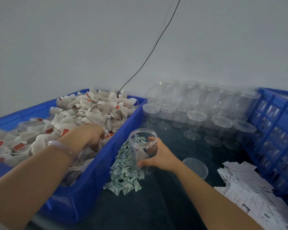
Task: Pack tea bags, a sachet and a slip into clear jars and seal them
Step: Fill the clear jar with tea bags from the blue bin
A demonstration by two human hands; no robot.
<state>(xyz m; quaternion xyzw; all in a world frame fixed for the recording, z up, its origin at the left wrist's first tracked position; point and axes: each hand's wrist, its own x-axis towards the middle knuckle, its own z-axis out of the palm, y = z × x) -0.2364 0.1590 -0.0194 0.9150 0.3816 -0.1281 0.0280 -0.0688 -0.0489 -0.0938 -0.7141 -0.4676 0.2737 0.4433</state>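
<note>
My right hand point(158, 155) grips an open clear jar point(142, 146), held upright above the dark table with at least one tea bag inside. My left hand point(91, 136) reaches down into the pile of white tea bags point(83, 113) with red tags in the blue bin point(106, 163); its fingers are curled and buried among the bags. A heap of green-and-white sachets point(125, 173) lies beside the bin, just under the jar. White printed slips point(249, 188) are piled at the right. A loose clear lid point(195, 167) lies on the table near my right wrist.
Several clear jars with lids point(196, 113) stand at the back against the wall, some lying stacked. A blue slatted crate point(276, 130) borders the right side. A thin black cable point(150, 55) runs down the grey wall behind the bin.
</note>
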